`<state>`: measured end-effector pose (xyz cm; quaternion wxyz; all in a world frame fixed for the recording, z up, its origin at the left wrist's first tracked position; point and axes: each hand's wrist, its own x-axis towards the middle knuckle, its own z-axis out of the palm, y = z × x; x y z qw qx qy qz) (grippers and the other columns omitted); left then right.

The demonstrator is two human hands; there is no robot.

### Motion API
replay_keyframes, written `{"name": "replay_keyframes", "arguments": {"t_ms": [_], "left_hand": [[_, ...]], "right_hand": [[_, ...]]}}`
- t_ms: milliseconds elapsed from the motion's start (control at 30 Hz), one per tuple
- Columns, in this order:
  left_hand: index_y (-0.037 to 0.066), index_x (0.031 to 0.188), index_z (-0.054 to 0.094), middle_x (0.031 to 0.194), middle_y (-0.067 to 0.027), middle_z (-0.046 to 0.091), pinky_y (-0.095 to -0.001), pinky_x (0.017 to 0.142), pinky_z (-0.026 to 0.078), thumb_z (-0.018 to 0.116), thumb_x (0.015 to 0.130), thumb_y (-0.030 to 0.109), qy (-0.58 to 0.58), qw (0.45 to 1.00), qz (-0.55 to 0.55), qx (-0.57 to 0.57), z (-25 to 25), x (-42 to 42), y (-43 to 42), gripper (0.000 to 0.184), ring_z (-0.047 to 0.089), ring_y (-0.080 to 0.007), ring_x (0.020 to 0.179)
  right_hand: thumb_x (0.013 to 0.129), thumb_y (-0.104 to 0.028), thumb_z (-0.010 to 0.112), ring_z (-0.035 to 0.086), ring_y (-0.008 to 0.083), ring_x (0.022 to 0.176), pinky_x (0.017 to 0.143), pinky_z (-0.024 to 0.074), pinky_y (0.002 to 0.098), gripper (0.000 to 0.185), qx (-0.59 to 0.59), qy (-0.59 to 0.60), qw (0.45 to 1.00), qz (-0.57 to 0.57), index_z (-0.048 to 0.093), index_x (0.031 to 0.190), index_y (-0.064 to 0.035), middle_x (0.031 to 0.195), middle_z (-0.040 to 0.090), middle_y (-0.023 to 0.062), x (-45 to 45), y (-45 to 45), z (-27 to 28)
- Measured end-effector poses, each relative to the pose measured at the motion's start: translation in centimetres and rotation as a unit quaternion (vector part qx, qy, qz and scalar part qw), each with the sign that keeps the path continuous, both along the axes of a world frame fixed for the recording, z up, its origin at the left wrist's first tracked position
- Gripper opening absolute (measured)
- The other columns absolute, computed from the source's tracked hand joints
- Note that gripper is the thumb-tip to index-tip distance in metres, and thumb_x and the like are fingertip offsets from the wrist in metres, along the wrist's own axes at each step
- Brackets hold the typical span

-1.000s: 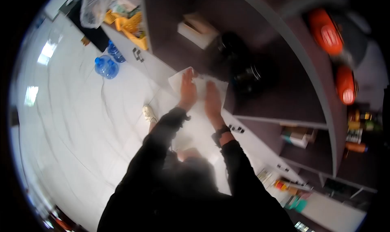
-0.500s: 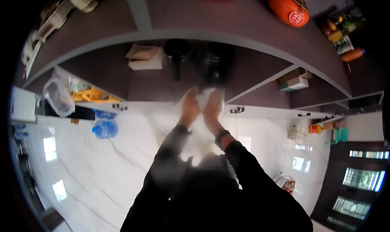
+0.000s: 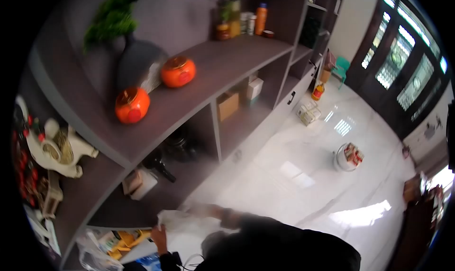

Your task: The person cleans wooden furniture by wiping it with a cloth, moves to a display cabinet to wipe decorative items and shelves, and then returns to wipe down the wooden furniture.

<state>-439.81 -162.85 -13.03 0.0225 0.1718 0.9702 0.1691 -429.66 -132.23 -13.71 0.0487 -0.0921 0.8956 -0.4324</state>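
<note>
1. The left hand (image 3: 159, 239) pinches the near corner of a white sheet (image 3: 175, 222), between thumb and fingers; whether the sheet is cloth or paper, I cannot tell.
2. The right hand (image 3: 206, 210) is at the other end of the same sheet. It is blurred, so I cannot tell if its fingers grip or only lie flat.
3. The sheet is between the two hands, at the front edge of a low compartment (image 3: 187, 188) of the dark cabinet.
4. Inside this compartment there are a black pan (image 3: 163, 169) with its handle toward the front, a second dark vessel (image 3: 180, 146) beside it, and a small open box (image 3: 140, 183).
5. Near the left hand, a yellow basket (image 3: 125, 242) and a clear plastic bag (image 3: 95, 254) are in the neighbouring compartment.
6. Higher, on the upper shelf (image 3: 208, 62), two orange jars (image 3: 132, 107) stand by a dark vase (image 3: 135, 57).
</note>
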Motion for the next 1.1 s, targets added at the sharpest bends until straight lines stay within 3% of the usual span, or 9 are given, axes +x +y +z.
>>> {"name": "replay_keyframes", "arguments": {"t_ms": [100, 200, 333, 467, 567, 833, 967, 1033, 1100], "left_hand": [[-0.003, 0.113, 0.064, 0.107, -0.0223, 0.066, -0.0392, 0.093, 0.045, 0.068, 0.084, 0.021, -0.088, 0.982, -0.061, 0.154, 4.8, 2.7, 4.1, 0.037, 0.062, -0.0341, 0.101], [-0.001, 0.094, 0.064, 0.068, 0.0022, 0.054, -0.0304, 0.071, 0.044, 0.064, 0.085, 0.024, -0.205, 0.946, -0.167, 0.187, -1.4, 2.1, 9.4, 0.026, 0.051, -0.0123, 0.068], [0.002, 0.098, 0.064, 0.098, -0.0062, 0.063, -0.0304, 0.081, 0.049, 0.058, 0.09, 0.031, -0.559, 0.767, -0.06, 0.311, 15.0, 15.0, 25.3, 0.03, 0.062, -0.0193, 0.087], [0.0, 0.103, 0.065, 0.1, -0.0075, 0.065, -0.0313, 0.087, 0.05, 0.061, 0.093, 0.019, -0.484, 0.65, -0.424, 0.404, 18.3, 22.6, 34.5, 0.021, 0.063, -0.0176, 0.095], [-0.001, 0.104, 0.064, 0.099, -0.0091, 0.066, -0.0327, 0.087, 0.05, 0.062, 0.092, 0.015, -0.702, 0.562, -0.237, 0.367, 23.1, 28.8, 40.5, 0.02, 0.063, -0.0179, 0.095], [0.0, 0.127, 0.052, 0.122, -0.0152, 0.059, -0.0379, 0.098, 0.046, 0.051, 0.094, 0.045, -0.75, 0.467, -0.309, 0.353, 26.4, 41.4, 51.7, 0.056, 0.059, -0.0254, 0.111], [0.0, 0.138, 0.046, 0.134, -0.0183, 0.055, -0.0405, 0.104, 0.043, 0.045, 0.095, 0.06, -0.772, 0.439, -0.279, 0.365, 26.5, 43.6, 55.8, 0.074, 0.056, -0.0292, 0.12], [-0.001, 0.142, 0.043, 0.139, -0.0205, 0.052, -0.042, 0.106, 0.042, 0.045, 0.094, 0.065, -0.89, 0.271, -0.104, 0.352, 26.0, 42.9, 58.4, 0.082, 0.055, -0.0322, 0.123], [-0.003, 0.147, 0.034, 0.147, -0.0218, 0.044, -0.0429, 0.113, 0.034, 0.033, 0.092, 0.074, -0.865, 0.302, -0.126, 0.38, 25.9, 42.2, 61.2, 0.094, 0.046, -0.0353, 0.131]], "right_hand": [[0.083, -0.009, 0.056, 0.06, 0.034, 0.115, 0.1, 0.0463, 0.042, 0.049, -0.016, 0.052, 0.989, -0.135, 0.058, 0.132, -0.0072, 0.122, 0.065, 0.0177, 8.5, 7.0, 5.5], [0.09, -0.01, 0.056, 0.064, 0.0348, 0.108, 0.096, 0.0487, 0.0415, 0.045, -0.112, -0.068, 0.966, -0.223, 0.056, 0.135, -0.0076, 0.116, 0.067, 0.021, 19.5, 14.3, 7.3], [0.093, -0.022, 0.059, 0.066, 0.0337, 0.104, 0.092, 0.0509, 0.0405, 0.039, -0.087, -0.102, 0.905, -0.404, 0.06, 0.131, -0.0115, 0.112, 0.069, 0.0203, 32.2, 19.7, 9.2], [0.096, -0.023, 0.057, 0.059, 0.0138, 0.108, 0.092, 0.0453, 0.0279, 0.043, -0.214, 0.035, 0.832, -0.511, 0.056, 0.137, -0.0094, 0.12, 0.065, 0.0057, 42.6, 21.9, 9.0], [0.098, -0.028, 0.054, 0.057, 0.016, 0.115, 0.098, 0.0438, 0.0326, 0.046, -0.334, 0.01, 0.775, -0.537, 0.055, 0.136, -0.0022, 0.125, 0.063, 0.0083, 47.7, 21.8, 11.0], [0.094, -0.042, 0.063, 0.041, 0.0347, 0.139, 0.114, 0.0338, 0.0444, 0.07, -0.594, 0.188, 0.656, -0.426, 0.04, 0.145, -0.0005, 0.14, 0.052, 0.0181, 56.1, 21.6, 14.2], [0.091, -0.021, 0.07, 0.049, 0.0252, 0.131, 0.107, 0.041, 0.0361, 0.053, -0.345, 0.093, 0.686, -0.634, 0.053, 0.139, -0.0073, 0.139, 0.055, 0.0107, 57.0, 25.4, 9.5], [0.089, -0.02, 0.072, 0.052, 0.0229, 0.124, 0.101, 0.0433, 0.0358, 0.045, -0.23, 0.07, 0.733, -0.636, 0.058, 0.13, -0.0054, 0.132, 0.06, 0.0097, 56.3, 27.3, 9.0], [0.089, -0.021, 0.072, 0.053, 0.0214, 0.117, 0.094, 0.0462, 0.0376, 0.04, -0.025, 0.098, 0.794, -0.6, 0.059, 0.123, -0.0041, 0.127, 0.061, 0.0094, 55.3, 31.1, 6.5]]}}
